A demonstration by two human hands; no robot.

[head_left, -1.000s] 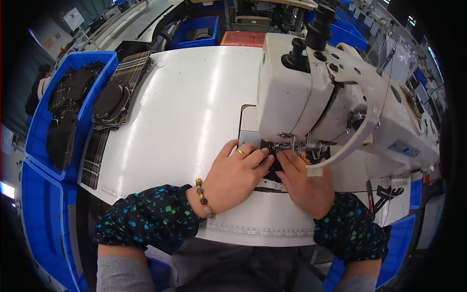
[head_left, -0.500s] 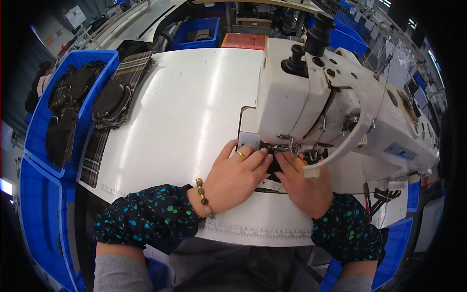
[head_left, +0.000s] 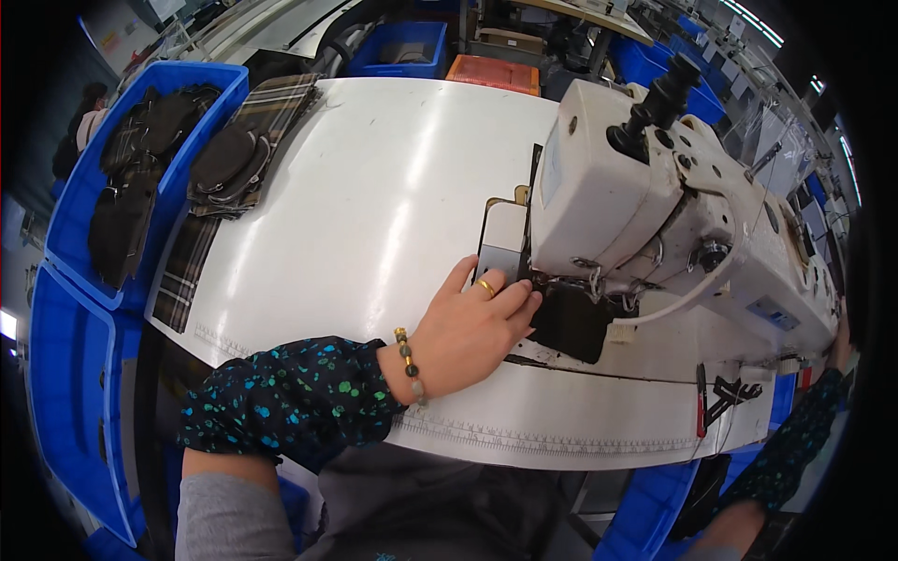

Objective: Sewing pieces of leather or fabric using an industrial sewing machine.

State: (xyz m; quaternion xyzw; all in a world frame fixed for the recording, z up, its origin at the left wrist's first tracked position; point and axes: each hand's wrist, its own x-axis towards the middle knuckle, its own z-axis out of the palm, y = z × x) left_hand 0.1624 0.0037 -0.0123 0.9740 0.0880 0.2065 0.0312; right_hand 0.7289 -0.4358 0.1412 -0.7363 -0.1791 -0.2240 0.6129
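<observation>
My left hand (head_left: 472,332) lies beside the needle area of the white sewing machine (head_left: 608,178), its fingers apart and slightly bent over the metal plate and the left edge of a dark fabric piece (head_left: 571,323). That piece sits under the presser foot. At the far right edge, my right hand (head_left: 840,332) is mostly hidden at the machine's end, and I cannot make out its fingers.
Blue bins (head_left: 224,93) at the left hold dark pieces, beside stacked plaid fabric (head_left: 192,271) with round dark pieces (head_left: 224,164) on the white table (head_left: 365,187). Red-handled tool (head_left: 701,402) and black parts (head_left: 725,397) lie front right. A person (head_left: 89,126) is far left.
My right hand has left the needle area for the machine's far right end, uncovering the dark piece. My left hand stays by the needle. The view has shifted slightly.
</observation>
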